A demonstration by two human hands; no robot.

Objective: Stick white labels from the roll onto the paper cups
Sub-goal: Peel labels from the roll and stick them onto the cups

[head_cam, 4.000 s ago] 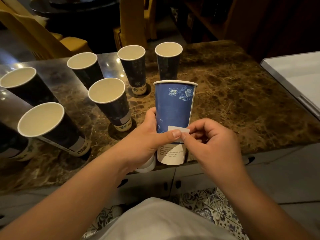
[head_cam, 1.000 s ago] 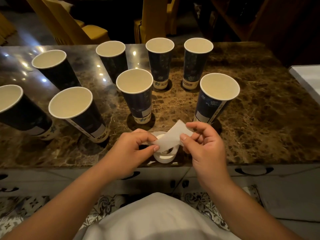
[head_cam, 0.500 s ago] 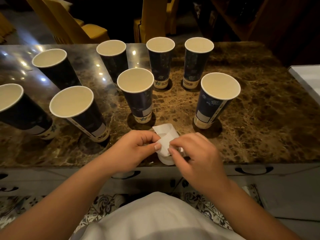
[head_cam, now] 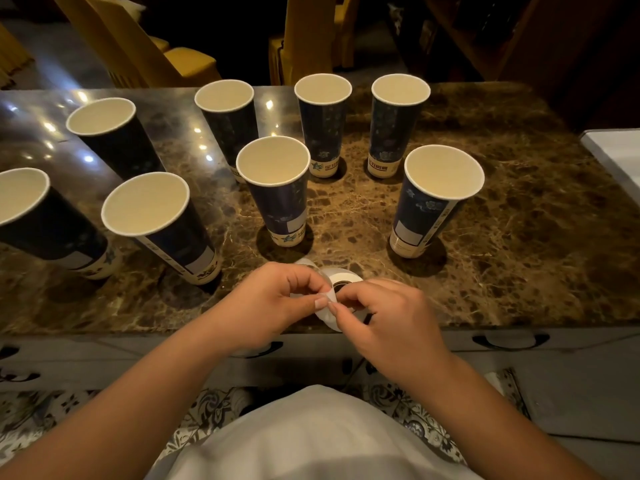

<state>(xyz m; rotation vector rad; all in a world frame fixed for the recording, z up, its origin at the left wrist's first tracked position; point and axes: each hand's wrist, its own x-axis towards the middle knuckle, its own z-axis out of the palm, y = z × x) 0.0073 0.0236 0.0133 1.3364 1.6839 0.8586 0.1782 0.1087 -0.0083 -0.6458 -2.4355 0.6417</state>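
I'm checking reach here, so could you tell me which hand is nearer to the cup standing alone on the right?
The right hand. It sits just below and left of that cup; the left hand is farther left, across the label roll.

Just beyond the fingertips of both hands sits the label roll on the table (near its front edge); eight cups stand farther behind, spreading left and right.
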